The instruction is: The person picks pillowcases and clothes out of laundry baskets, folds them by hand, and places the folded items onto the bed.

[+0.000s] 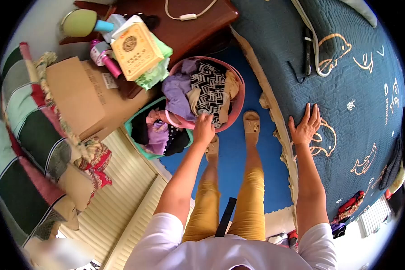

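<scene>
My left hand (204, 129) reaches to the near rim of a pink laundry basket (240, 99). Its fingers are drawn together at the clothes there; what they grip is hidden. In the basket lie a black-and-white zigzag cloth (208, 90), a lavender garment (177, 92) and a tan cloth (231, 84). Just left of it stands a green basket (132, 137) with a purple garment (157, 138) and dark clothes, one with white dots. My right hand (306, 126) lies flat on the blue quilted bedspread (333, 99), fingers spread, holding nothing.
A dark red wooden table (198, 18) bears a yellow box (136, 50), a pink microphone (105, 59) and a green-headed object (78, 23). Beside it is a cardboard box (74, 94). A cable and a black device (307, 54) lie on the bed. Blue matting (274, 180) covers the floor.
</scene>
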Demonstrator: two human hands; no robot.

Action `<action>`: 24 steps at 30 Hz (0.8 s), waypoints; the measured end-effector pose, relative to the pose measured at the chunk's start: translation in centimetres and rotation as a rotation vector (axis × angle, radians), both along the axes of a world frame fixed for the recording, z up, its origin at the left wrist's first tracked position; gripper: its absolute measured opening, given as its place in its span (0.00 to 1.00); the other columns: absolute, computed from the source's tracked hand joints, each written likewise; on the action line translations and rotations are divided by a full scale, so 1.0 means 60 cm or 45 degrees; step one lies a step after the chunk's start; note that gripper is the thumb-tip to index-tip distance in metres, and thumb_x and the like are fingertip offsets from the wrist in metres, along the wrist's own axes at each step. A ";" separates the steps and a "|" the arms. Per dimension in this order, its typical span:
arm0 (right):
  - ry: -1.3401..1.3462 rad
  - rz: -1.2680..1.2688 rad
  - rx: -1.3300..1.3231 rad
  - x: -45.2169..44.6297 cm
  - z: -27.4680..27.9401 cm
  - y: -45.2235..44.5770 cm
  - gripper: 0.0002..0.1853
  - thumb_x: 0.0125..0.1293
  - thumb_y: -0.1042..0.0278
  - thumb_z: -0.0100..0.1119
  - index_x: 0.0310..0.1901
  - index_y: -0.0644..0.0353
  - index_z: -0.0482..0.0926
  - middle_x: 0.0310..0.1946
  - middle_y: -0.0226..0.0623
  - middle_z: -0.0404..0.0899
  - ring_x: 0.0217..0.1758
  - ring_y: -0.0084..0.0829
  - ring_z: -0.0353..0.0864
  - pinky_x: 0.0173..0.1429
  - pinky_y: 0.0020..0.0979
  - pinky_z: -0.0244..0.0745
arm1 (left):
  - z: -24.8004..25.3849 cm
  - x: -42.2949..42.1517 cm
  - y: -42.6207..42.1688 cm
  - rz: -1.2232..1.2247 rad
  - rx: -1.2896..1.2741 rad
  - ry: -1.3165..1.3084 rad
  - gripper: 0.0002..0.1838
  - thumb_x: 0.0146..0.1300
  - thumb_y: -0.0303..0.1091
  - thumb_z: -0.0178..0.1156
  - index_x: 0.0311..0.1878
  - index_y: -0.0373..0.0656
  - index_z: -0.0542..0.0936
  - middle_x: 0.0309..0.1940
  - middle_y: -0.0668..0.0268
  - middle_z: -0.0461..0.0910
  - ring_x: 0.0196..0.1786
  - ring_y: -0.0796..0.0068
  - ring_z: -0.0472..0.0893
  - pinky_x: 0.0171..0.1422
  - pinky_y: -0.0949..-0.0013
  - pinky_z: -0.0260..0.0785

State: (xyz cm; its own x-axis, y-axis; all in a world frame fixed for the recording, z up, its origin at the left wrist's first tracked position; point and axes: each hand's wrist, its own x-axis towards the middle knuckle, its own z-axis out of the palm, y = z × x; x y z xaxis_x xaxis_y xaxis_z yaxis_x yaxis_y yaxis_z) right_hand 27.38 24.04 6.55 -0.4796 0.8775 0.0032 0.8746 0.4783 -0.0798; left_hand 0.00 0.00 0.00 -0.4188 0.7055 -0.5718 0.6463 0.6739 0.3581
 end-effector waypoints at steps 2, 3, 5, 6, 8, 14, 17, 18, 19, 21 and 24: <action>-0.002 0.023 0.033 -0.001 0.039 -0.005 0.43 0.51 0.47 0.60 0.67 0.55 0.57 0.68 0.47 0.50 0.72 0.48 0.47 0.73 0.50 0.40 | 0.005 0.003 0.026 -0.063 0.059 0.112 0.31 0.50 0.34 0.67 0.60 0.45 0.69 0.61 0.54 0.60 0.63 0.51 0.63 0.63 0.55 0.64; 0.068 0.019 0.024 -0.020 -0.039 0.005 0.43 0.51 0.47 0.60 0.67 0.55 0.57 0.68 0.47 0.50 0.72 0.48 0.47 0.73 0.50 0.40 | -0.039 -0.024 0.055 -0.068 0.047 0.182 0.31 0.50 0.34 0.67 0.60 0.45 0.69 0.61 0.54 0.60 0.63 0.51 0.63 0.63 0.55 0.64; 0.051 0.026 0.040 -0.006 -0.029 0.011 0.42 0.52 0.47 0.59 0.67 0.56 0.58 0.68 0.47 0.51 0.72 0.48 0.47 0.73 0.50 0.41 | -0.040 -0.007 0.100 -0.105 0.020 0.295 0.41 0.47 0.37 0.70 0.65 0.43 0.63 0.64 0.48 0.55 0.64 0.46 0.61 0.63 0.53 0.64; 0.038 0.031 0.035 0.000 -0.025 0.009 0.42 0.53 0.46 0.58 0.66 0.57 0.58 0.68 0.47 0.51 0.72 0.48 0.47 0.72 0.51 0.41 | -0.049 -0.001 0.108 -0.083 -0.125 0.261 0.52 0.43 0.41 0.73 0.69 0.43 0.54 0.66 0.45 0.48 0.65 0.43 0.58 0.63 0.52 0.63; 0.033 0.031 0.041 0.001 -0.028 0.011 0.41 0.53 0.46 0.58 0.66 0.57 0.58 0.68 0.47 0.51 0.72 0.48 0.47 0.73 0.51 0.41 | -0.063 -0.005 0.123 -0.026 -0.260 0.247 0.54 0.42 0.41 0.74 0.70 0.43 0.52 0.67 0.47 0.47 0.65 0.42 0.58 0.63 0.53 0.64; 0.027 0.009 0.005 0.006 -0.033 0.009 0.41 0.53 0.45 0.57 0.66 0.58 0.59 0.68 0.47 0.50 0.73 0.47 0.45 0.73 0.52 0.39 | -0.098 -0.037 0.082 0.140 -0.351 0.239 0.44 0.47 0.26 0.63 0.69 0.54 0.55 0.56 0.56 0.59 0.49 0.49 0.75 0.49 0.51 0.72; 0.028 0.007 -0.003 0.008 -0.034 0.010 0.41 0.53 0.45 0.57 0.66 0.58 0.59 0.68 0.47 0.50 0.73 0.47 0.45 0.73 0.52 0.39 | -0.158 -0.080 0.027 0.318 0.261 0.431 0.25 0.49 0.32 0.62 0.54 0.44 0.74 0.47 0.55 0.76 0.43 0.50 0.79 0.49 0.56 0.71; 0.032 0.002 -0.008 0.008 -0.035 0.010 0.41 0.53 0.45 0.57 0.66 0.58 0.59 0.68 0.47 0.50 0.73 0.47 0.45 0.73 0.52 0.39 | -0.149 -0.096 0.029 0.521 0.342 0.377 0.22 0.49 0.33 0.61 0.50 0.41 0.76 0.43 0.54 0.78 0.43 0.51 0.79 0.49 0.58 0.70; 0.039 0.005 -0.007 0.008 -0.034 0.009 0.41 0.53 0.46 0.58 0.66 0.58 0.59 0.68 0.47 0.50 0.73 0.47 0.45 0.73 0.52 0.39 | -0.132 -0.106 0.037 0.724 0.422 0.319 0.18 0.49 0.33 0.60 0.46 0.39 0.78 0.39 0.53 0.81 0.42 0.51 0.80 0.48 0.59 0.70; 0.055 0.008 -0.007 0.006 -0.034 0.009 0.41 0.53 0.46 0.58 0.66 0.58 0.59 0.68 0.47 0.50 0.73 0.47 0.45 0.73 0.52 0.39 | -0.117 -0.119 0.042 0.963 0.474 0.356 0.16 0.50 0.30 0.56 0.44 0.36 0.78 0.38 0.55 0.81 0.40 0.60 0.80 0.47 0.62 0.69; 0.061 0.003 0.000 0.004 -0.033 0.010 0.41 0.53 0.46 0.58 0.66 0.58 0.59 0.68 0.47 0.50 0.73 0.47 0.45 0.73 0.52 0.39 | -0.152 -0.128 0.008 0.997 0.723 0.364 0.15 0.50 0.29 0.57 0.42 0.35 0.77 0.37 0.57 0.81 0.38 0.63 0.79 0.46 0.63 0.70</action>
State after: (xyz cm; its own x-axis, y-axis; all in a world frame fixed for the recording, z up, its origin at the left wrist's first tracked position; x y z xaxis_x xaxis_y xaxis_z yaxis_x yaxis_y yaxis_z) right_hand 27.65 24.64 4.60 -0.4810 0.8763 0.0264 0.8686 0.4804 -0.1215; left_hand -7.70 0.50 -9.11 -0.9499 0.3096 -0.0422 0.2064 0.7233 0.6590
